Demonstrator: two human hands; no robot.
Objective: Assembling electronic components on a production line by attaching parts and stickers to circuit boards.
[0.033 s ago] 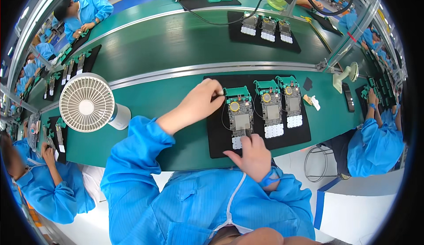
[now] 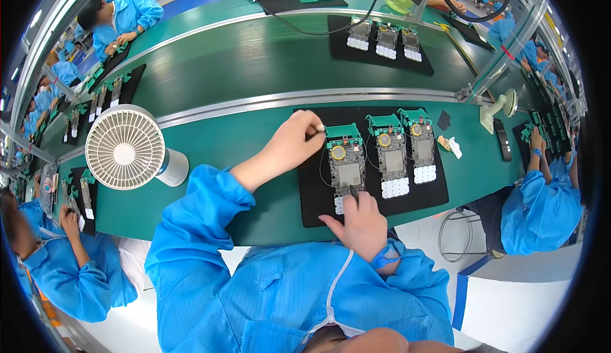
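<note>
On a black mat (image 2: pixel 310 203) lie three circuit boards, each with a green plastic frame at its far end, a round yellow part and a white keypad block at its near end. My left hand (image 2: pixel 289 144) is closed in a pinch at the far left corner of the green frame (image 2: pixel 342 131) on the leftmost board (image 2: pixel 349 175). What sits between its fingertips is too small to tell. My right hand (image 2: pixel 363 227) grips a slim dark tool (image 2: pixel 354 192) over that board's near end, with its thumb apart; the fingers partly hide the keypad block.
A white fan (image 2: pixel 124 152) stands to the left. Right of the mat lie a crumpled white-and-tan scrap (image 2: pixel 450 146) and a dark handheld device (image 2: pixel 503 140). Beyond the metal rail (image 2: pixel 305 100), another mat bears three boards (image 2: pixel 386 40). Co-workers sit around the bench.
My right hand has shifted slightly left, and the dark tool's tip now leans more to the left. My left hand has moved very slightly up and right, staying at the green frame's corner.
</note>
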